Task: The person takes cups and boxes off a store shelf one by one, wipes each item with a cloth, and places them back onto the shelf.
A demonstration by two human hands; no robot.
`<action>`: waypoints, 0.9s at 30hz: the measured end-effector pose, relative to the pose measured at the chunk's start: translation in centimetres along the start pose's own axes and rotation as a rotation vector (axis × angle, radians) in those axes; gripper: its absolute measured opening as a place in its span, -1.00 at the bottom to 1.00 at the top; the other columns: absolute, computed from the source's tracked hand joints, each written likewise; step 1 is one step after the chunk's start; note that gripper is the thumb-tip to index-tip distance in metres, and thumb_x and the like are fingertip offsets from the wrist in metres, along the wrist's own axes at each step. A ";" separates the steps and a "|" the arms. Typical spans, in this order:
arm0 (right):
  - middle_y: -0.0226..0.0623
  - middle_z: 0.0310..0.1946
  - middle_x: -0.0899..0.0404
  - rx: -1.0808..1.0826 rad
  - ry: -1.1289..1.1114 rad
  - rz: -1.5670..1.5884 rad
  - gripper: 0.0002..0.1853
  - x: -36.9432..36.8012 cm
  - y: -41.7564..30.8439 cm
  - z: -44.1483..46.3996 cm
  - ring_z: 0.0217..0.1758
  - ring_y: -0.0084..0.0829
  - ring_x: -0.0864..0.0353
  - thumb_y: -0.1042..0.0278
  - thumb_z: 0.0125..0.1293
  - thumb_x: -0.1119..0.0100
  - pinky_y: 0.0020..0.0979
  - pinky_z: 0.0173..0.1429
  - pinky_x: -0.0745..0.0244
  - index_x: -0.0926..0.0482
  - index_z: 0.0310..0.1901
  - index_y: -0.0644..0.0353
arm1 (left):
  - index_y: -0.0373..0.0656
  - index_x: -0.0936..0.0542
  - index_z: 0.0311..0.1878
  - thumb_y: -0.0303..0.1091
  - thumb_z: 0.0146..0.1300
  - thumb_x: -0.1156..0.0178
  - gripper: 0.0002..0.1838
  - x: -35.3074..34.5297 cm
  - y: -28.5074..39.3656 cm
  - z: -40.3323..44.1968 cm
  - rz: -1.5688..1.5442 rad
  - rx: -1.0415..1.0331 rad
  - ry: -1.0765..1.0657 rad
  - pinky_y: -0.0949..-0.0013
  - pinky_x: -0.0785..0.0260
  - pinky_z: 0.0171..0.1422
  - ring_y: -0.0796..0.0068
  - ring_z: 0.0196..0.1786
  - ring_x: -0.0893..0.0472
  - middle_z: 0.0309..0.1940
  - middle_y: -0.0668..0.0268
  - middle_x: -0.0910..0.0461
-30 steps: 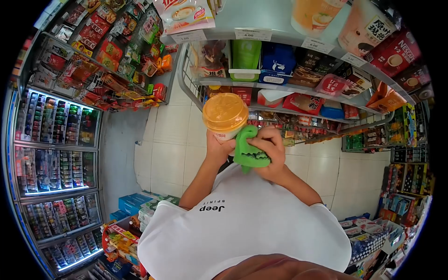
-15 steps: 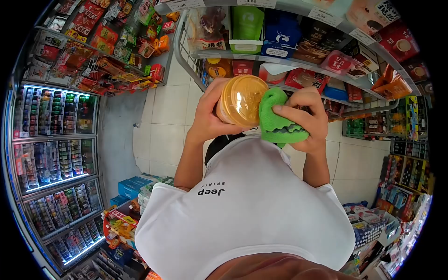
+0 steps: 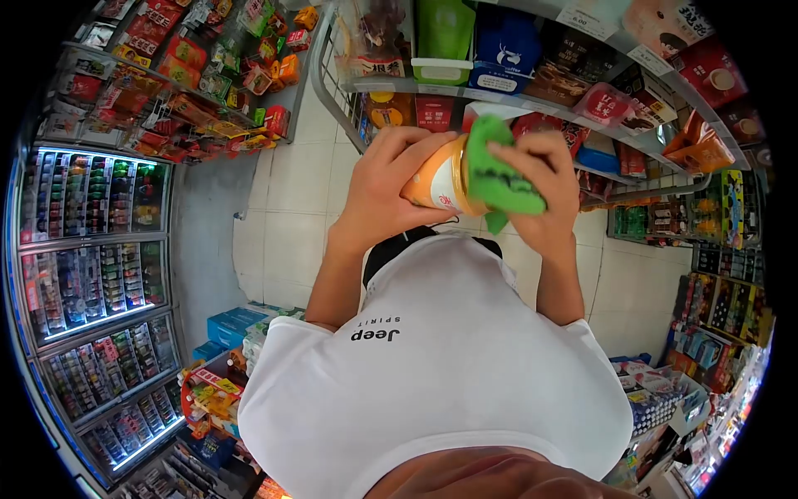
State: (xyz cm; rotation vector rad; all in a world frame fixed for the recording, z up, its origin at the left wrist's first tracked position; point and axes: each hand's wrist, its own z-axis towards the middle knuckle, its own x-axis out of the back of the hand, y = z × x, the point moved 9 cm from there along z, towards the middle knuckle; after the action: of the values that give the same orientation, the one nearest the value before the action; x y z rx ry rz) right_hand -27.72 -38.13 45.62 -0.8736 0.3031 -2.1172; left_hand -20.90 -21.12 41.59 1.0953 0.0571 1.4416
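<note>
Wrapped around an orange jar [image 3: 434,180] with a white label, my left hand [image 3: 384,185] holds it tilted, its lid end turned to the right. My right hand [image 3: 544,183] grips a green cloth [image 3: 499,179] with a dark edge and presses it over the lid. The cloth hides most of the lid and is slightly blurred. Both hands are in front of my white shirt, close to the shelf.
Ahead stands a wire shelf [image 3: 391,86] with packets, boxes and a similar orange jar [image 3: 387,111]. Snack racks [image 3: 179,91] are at the upper left, lit drink coolers [image 3: 100,241] at the far left. Blue boxes [image 3: 233,327] sit on the floor at my left.
The jar has tipped so its labelled side shows and its lid faces right. The cloth has moved from beside the lid to over it. My right hand has shifted slightly up.
</note>
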 end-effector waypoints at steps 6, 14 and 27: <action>-0.28 -0.19 -0.53 -0.120 -0.074 0.140 -0.55 0.4 0.6 0.3 -0.16 -0.30 -0.57 0.49 -0.04 -0.48 -0.34 -0.06 -0.50 -0.81 0.00 0.15 | -0.08 -0.63 0.30 -0.13 -0.13 -0.63 -0.18 -0.5 -0.1 0.0 -0.094 -0.065 -0.182 0.12 -0.45 0.21 0.08 0.12 -0.56 0.10 0.22 -0.60; -0.28 -0.16 -0.55 -0.375 -0.084 0.222 -0.48 0.9 4.7 -4.4 -0.16 -0.37 -0.61 0.64 -0.10 -0.35 -0.40 -0.04 -0.52 -0.79 0.02 0.20 | -0.19 -0.29 0.35 -0.06 -0.17 -0.70 0.06 7.6 2.4 3.7 -0.591 -0.274 0.065 0.04 -0.49 0.27 0.10 0.12 -0.63 0.03 0.03 -0.62; -0.25 -0.14 -0.56 -0.366 -0.204 0.233 -0.50 -2.4 3.6 -7.2 -0.15 -0.37 -0.63 0.60 -0.07 -0.36 -0.40 -0.07 -0.52 -0.78 0.03 0.21 | -0.36 -0.40 0.37 -0.03 -0.03 -0.68 0.00 20.5 11.6 24.3 -0.076 -0.112 0.076 0.29 -0.57 0.16 0.28 0.10 -0.68 0.01 0.08 -0.67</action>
State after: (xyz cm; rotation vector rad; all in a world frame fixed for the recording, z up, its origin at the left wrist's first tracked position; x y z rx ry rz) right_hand -29.39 -39.24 37.48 -1.1936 0.6655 -1.7676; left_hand -9.97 -21.07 73.56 0.9373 0.0710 1.4012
